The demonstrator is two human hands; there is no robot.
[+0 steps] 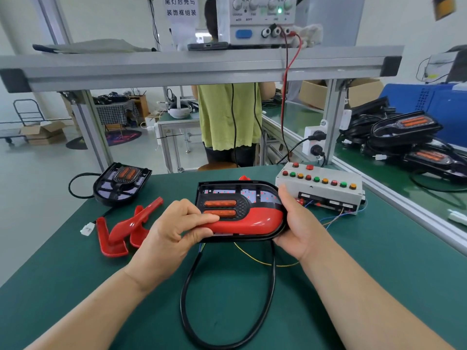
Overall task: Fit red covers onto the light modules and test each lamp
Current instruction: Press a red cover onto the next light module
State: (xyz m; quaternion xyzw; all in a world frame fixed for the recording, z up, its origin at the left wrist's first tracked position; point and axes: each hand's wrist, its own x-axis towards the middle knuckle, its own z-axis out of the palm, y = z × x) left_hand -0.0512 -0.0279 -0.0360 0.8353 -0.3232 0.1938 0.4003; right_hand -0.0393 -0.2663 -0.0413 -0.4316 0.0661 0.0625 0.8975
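Left hand (174, 231): your fingers pinch the red cover (249, 221).
Right hand (294, 224): your fingers curl round the light module (240, 195).

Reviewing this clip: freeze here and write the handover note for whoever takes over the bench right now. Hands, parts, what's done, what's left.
Left hand: pinches the red cover at the near-left edge of the light module.
Right hand: grips the module's right end.
The cover lies over the module's near half; whether it is fully clipped cannot be told.
On the green mat at left lie spare red covers; behind them sits a second module, uncovered. The test box stands at right.
Left to do: seat this cover, test the lamp, then cover and test the second module.
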